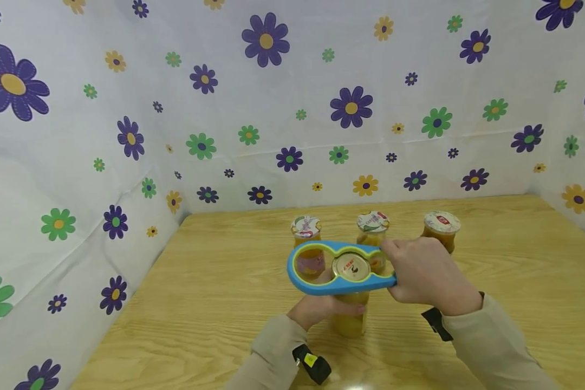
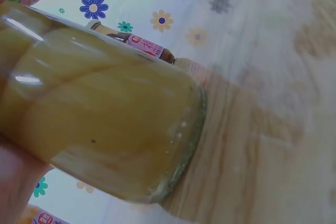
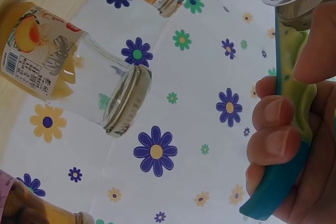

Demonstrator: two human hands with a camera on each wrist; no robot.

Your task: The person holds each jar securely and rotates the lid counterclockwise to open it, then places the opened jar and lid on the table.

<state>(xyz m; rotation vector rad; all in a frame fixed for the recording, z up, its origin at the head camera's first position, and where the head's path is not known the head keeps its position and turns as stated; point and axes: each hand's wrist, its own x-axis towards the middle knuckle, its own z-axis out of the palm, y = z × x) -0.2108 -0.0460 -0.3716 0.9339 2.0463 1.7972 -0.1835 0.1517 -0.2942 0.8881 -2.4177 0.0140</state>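
Observation:
My left hand (image 1: pixel 317 310) grips a glass jar (image 1: pixel 348 323) of yellow fruit around its body, low above the wooden table. In the left wrist view the jar (image 2: pixel 105 103) fills much of the picture, with part of my hand (image 2: pixel 18 177) along its side. A blue and green jar opener (image 1: pixel 317 289) lies flat over the jar's top, and the gold lid (image 1: pixel 351 266) shows inside its middle opening. My right hand (image 1: pixel 426 273) holds the opener's right end. Curled fingers (image 3: pixel 273 142) around the blue handle (image 3: pixel 278 190) show in the right wrist view.
Behind the hands stand three more jars with patterned lids: a left one (image 1: pixel 306 226), a middle one (image 1: pixel 372 222) and a right one (image 1: pixel 442 222). The wooden table (image 1: pixel 200 281) meets a flowered white cloth (image 1: pixel 253 108) at the back and sides.

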